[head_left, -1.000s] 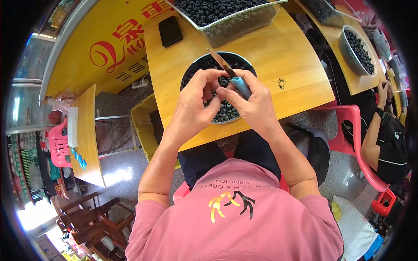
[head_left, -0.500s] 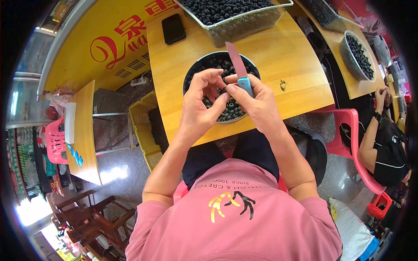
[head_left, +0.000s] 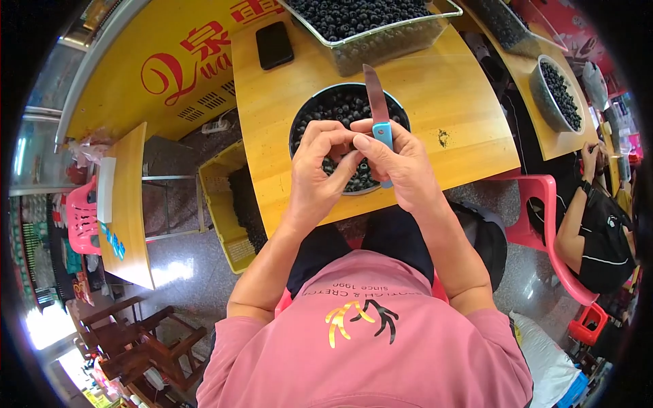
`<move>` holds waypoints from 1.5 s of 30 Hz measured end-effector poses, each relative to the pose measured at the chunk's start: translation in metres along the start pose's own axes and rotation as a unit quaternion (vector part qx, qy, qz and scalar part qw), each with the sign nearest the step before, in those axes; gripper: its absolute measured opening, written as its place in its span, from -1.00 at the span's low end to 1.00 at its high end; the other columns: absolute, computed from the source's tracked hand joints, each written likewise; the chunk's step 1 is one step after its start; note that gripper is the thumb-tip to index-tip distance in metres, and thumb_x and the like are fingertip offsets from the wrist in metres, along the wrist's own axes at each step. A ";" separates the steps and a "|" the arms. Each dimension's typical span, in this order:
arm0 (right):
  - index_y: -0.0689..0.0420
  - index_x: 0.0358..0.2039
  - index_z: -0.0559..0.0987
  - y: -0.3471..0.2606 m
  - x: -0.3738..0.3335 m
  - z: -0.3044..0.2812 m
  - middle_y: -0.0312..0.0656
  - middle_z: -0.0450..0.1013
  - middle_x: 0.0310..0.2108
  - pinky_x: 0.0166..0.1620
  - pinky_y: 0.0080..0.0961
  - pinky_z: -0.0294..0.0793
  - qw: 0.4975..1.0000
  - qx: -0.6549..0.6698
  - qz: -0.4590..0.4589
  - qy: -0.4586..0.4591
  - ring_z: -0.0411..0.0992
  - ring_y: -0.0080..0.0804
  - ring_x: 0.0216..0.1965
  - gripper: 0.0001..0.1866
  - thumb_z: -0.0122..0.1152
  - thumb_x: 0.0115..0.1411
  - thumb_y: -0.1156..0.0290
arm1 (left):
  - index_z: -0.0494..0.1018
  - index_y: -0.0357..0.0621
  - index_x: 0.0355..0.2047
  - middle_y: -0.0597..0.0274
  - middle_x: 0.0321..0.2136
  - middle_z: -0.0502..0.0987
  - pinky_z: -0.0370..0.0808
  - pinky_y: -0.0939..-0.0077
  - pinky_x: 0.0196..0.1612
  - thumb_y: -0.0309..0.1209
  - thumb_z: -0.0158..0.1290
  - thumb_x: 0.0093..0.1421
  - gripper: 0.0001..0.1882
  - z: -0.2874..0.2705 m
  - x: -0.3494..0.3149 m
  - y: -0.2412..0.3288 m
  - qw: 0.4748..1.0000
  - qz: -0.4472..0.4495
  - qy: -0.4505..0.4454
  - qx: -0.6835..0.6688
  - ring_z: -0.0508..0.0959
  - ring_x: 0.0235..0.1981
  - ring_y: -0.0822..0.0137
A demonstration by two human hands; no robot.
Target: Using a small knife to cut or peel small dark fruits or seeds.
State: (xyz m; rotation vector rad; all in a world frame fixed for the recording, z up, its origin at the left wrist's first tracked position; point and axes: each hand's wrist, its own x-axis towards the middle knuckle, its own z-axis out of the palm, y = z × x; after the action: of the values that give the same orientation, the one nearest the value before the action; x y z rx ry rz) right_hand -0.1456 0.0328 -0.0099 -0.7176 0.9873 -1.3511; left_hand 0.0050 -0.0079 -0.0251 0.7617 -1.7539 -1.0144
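My right hand [head_left: 407,166] is closed around the light blue handle of a knife [head_left: 377,102], whose reddish-brown blade points up and away from me. My left hand [head_left: 320,160] is pinched, its fingertips meeting my right thumb and fingers; whatever small thing sits between them is hidden. Both hands hover above a round bowl [head_left: 293,129] of small, dark, rounded pieces [head_left: 348,109]. Beyond the bowl stands a clear plastic bin [head_left: 391,53], heaped with the same kind of dark pieces.
A black phone [head_left: 275,45] lies at the far left of the wooden table [head_left: 462,88]. Dark crumbs [head_left: 443,139] are scattered to the right. Below the left edge is a yellow crate [head_left: 218,217]. At right are a pink chair [head_left: 542,217], another filled bowl [head_left: 546,102] and a co-worker's arm [head_left: 573,214].
My left fingers have closed in against my right fingertips, where they were more spread before. The knife has turned slightly more upright. The whole view has shifted a little.
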 end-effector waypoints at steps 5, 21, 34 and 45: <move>0.15 -0.09 0.55 -0.002 0.000 -0.002 -0.49 0.37 -0.54 -0.56 -0.76 0.16 0.998 0.043 0.034 -0.027 0.19 -0.79 -0.62 -0.71 0.27 0.22 0.32 | 0.49 -0.24 -0.17 0.27 -0.18 0.36 0.41 0.62 -0.22 -0.65 0.17 0.13 -0.75 0.001 -0.005 -0.003 0.991 -0.049 0.010 -0.127 0.43 -0.28 0.51; 0.19 -0.09 0.55 -0.015 -0.004 0.000 -0.38 0.47 -0.47 -0.54 -0.75 0.22 0.999 -0.006 0.013 -0.030 0.25 -0.76 -0.60 -0.77 0.15 0.27 0.42 | 0.46 -0.25 -0.15 0.28 -0.14 0.34 0.38 0.66 -0.09 -0.58 0.14 0.20 -0.79 -0.006 -0.008 -0.001 0.969 -0.055 0.018 -0.241 0.42 -0.15 0.53; 0.24 -0.20 0.58 -0.011 -0.009 -0.006 -0.12 0.49 -0.36 -0.50 -0.57 0.40 0.784 -0.519 -0.340 -0.014 0.47 -0.40 -0.49 -0.82 0.24 0.16 0.55 | 0.47 -0.18 -0.16 0.38 -0.36 0.55 0.44 0.73 -0.29 -0.45 0.19 0.21 -0.79 -0.013 -0.014 -0.006 0.933 -0.183 0.033 -0.307 0.48 -0.37 0.62; 0.24 -0.20 0.57 -0.011 -0.006 -0.005 -0.09 0.49 -0.38 -0.40 -0.46 0.46 0.781 -0.513 -0.353 -0.042 0.50 -0.25 -0.45 -0.81 0.24 0.15 0.56 | 0.47 -0.24 -0.19 0.28 -0.38 0.55 0.46 0.64 -0.28 -0.48 0.16 0.22 -0.82 -0.013 -0.014 -0.010 0.896 -0.184 0.006 -0.405 0.49 -0.39 0.52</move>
State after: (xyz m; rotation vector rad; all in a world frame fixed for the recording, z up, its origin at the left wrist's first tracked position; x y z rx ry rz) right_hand -0.1544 0.0383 -0.0013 -2.1315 1.4522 -1.2833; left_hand 0.0228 -0.0051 -0.0363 0.5438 -1.0119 -1.8208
